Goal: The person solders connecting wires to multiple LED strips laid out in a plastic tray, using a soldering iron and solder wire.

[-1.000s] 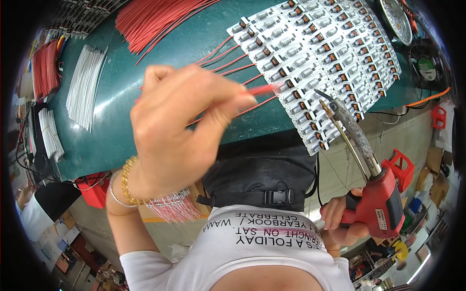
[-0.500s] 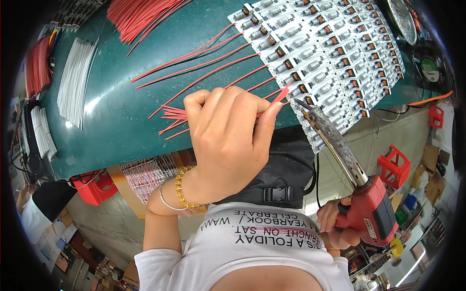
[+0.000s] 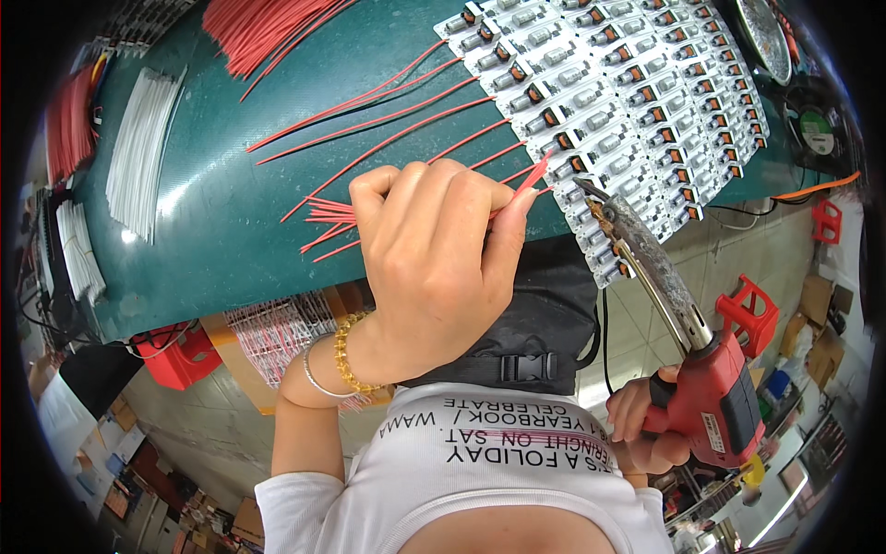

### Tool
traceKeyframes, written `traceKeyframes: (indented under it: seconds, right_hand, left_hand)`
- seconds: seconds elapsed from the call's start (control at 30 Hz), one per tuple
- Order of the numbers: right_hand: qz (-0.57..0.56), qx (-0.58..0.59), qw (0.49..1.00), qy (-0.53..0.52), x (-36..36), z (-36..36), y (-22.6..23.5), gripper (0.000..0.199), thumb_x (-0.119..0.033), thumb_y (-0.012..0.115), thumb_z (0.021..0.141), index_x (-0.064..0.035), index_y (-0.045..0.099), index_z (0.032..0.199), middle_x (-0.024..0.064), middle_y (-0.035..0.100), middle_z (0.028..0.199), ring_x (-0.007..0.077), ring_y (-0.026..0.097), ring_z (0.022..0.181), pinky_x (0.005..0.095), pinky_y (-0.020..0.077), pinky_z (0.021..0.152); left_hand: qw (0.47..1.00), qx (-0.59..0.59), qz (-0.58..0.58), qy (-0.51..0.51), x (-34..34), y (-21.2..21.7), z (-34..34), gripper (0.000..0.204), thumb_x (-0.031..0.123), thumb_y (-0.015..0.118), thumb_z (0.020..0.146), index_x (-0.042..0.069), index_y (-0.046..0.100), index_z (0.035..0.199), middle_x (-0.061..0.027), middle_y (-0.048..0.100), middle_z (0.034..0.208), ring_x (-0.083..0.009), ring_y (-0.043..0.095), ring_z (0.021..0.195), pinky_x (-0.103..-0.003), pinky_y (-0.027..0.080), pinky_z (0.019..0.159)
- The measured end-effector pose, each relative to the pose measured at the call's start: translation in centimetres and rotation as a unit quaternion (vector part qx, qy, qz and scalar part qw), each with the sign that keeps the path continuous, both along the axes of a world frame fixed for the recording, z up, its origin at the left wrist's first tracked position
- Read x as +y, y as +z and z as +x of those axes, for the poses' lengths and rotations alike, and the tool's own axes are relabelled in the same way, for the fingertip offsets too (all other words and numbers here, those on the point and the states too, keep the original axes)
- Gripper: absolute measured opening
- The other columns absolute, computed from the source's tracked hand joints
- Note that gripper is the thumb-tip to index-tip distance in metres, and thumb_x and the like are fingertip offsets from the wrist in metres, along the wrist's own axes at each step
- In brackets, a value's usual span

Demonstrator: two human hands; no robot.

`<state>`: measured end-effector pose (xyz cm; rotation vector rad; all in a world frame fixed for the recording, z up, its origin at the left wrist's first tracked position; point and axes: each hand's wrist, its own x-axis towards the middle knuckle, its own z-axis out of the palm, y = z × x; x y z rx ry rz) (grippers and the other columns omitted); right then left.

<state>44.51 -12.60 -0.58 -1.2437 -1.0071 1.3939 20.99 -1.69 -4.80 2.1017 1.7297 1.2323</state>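
My left hand (image 3: 438,254) is closed round a small bundle of red wires (image 3: 330,214); their far ends fan out to the left, and the near tips poke out between thumb and forefinger at the board edge. In my right hand (image 3: 646,420) is a red soldering gun (image 3: 709,402), gripped by its handle. Its dark metal tip (image 3: 591,189) points up-left, over the edge of the circuit board panel (image 3: 600,115). Several single red wires (image 3: 397,115) run from that panel's left edge across the table. I cannot tell whether the tip touches the board.
Loose red wires (image 3: 263,32) lie at the far side of the green table (image 3: 221,277). White wire bundles (image 3: 143,152) are on the left. A round metal dish (image 3: 764,42) stands at the far right. Red stools (image 3: 749,316) and a box of wired parts (image 3: 281,342) are below table level.
The soldering gun has shifted slightly right, its tip drawing away from the wire tips in my left hand. My left hand has hardly moved and keeps its hold on the wires.
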Motion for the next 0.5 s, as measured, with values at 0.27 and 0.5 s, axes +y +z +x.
traceKeyframes:
  seconds: [0.27,0.5]
  right_hand:
    - [0.065,0.087,0.991,0.084,0.1,0.9,-0.5,0.088,-0.068,0.063,0.07,-0.0001,0.039,0.122,-0.0004,0.045,0.045,0.0142,0.045,0.037,0.0269,0.036,0.041]
    - [-0.007,0.017,0.999,0.051,-1.3,1.4,0.0,0.086,-0.068,0.064,0.069,-0.0008,0.042,0.117,-0.001,0.044,0.046,0.0134,0.043,0.038,0.0266,0.0347,0.042]
  left_hand:
    - [0.996,-0.087,-0.017,0.001,-0.6,1.1,0.2,0.015,0.004,0.074,0.068,0.007,0.059,0.07,-0.0027,0.058,0.08,-0.0173,0.052,0.069,-0.031,0.033,0.077]
    - [0.997,-0.054,-0.044,-0.033,-0.8,0.9,0.6,0.016,0.003,0.075,0.067,0.007,0.059,0.07,-0.002,0.06,0.077,-0.0175,0.051,0.07,-0.031,0.032,0.075]
